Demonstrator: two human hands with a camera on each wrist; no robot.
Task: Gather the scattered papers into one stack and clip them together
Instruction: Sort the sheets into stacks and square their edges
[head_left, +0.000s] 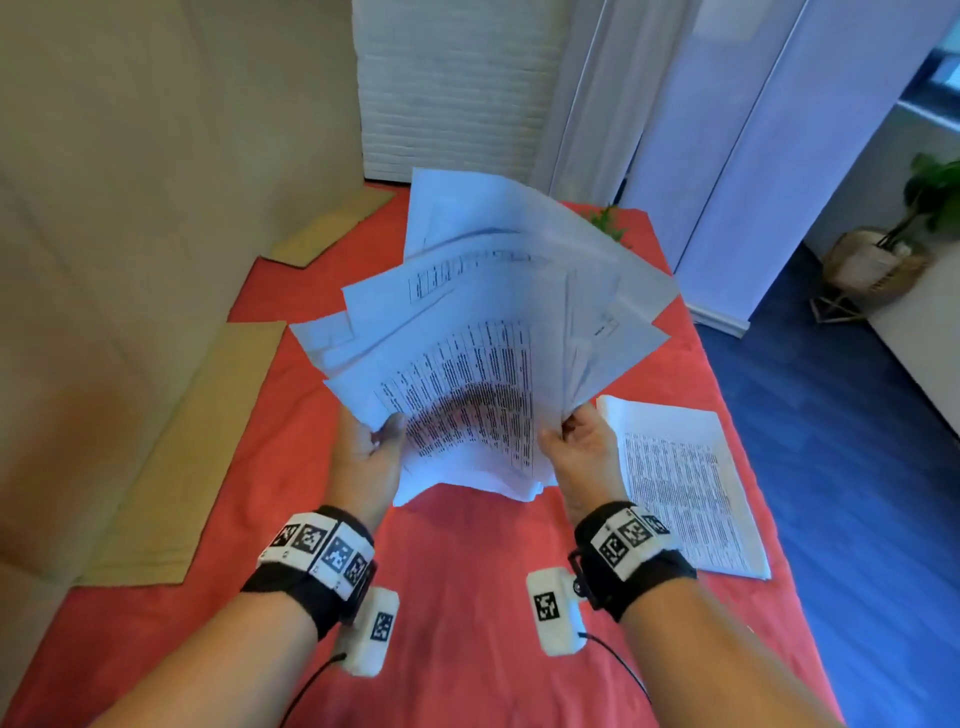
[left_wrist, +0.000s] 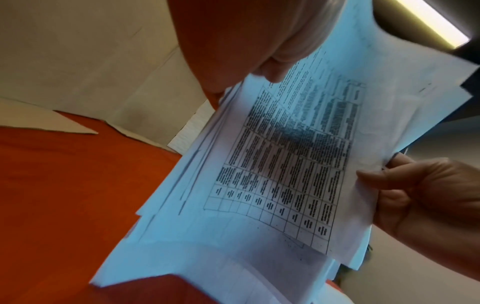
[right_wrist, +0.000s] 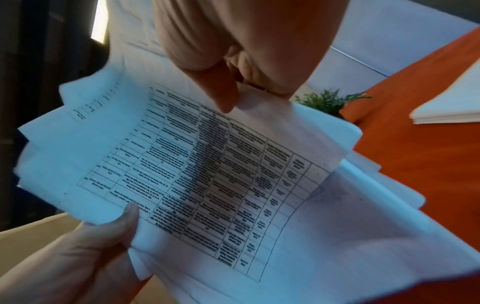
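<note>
A loose, fanned bundle of white printed papers is held up above the red table, its top sheet bearing a dense table of text. My left hand grips the bundle's left edge, thumb on the front. My right hand pinches the right edge, thumb on the front too. The sheets are uneven and splay out at the top. A second stack of printed papers lies flat on the table to the right of my right hand. No clip is in view.
Brown cardboard sheets lie along the table's left edge and at the far left. A small green plant stands at the far edge behind the papers. Blue floor drops off on the right; white panels stand behind.
</note>
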